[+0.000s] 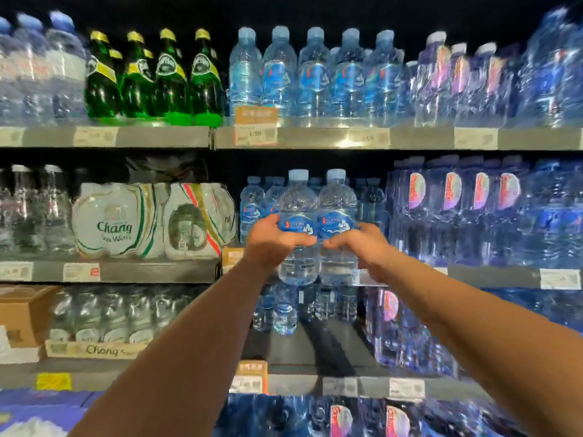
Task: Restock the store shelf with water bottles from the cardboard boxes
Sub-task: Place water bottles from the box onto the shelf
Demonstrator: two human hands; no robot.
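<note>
Left hand point(271, 241) clamped on one water bottle point(298, 228), right hand point(362, 244) on its twin point(337, 225), both hovering at the middle shelf's front edge point(473, 274). Push in crooked and the back row point(252, 206) could topple.

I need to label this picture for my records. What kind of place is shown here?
Most likely the drinks aisle of a shop or supermarket. Rows of bottled water and green glass bottles fill tiered shelves, and price tags run along the shelf edge.
</note>
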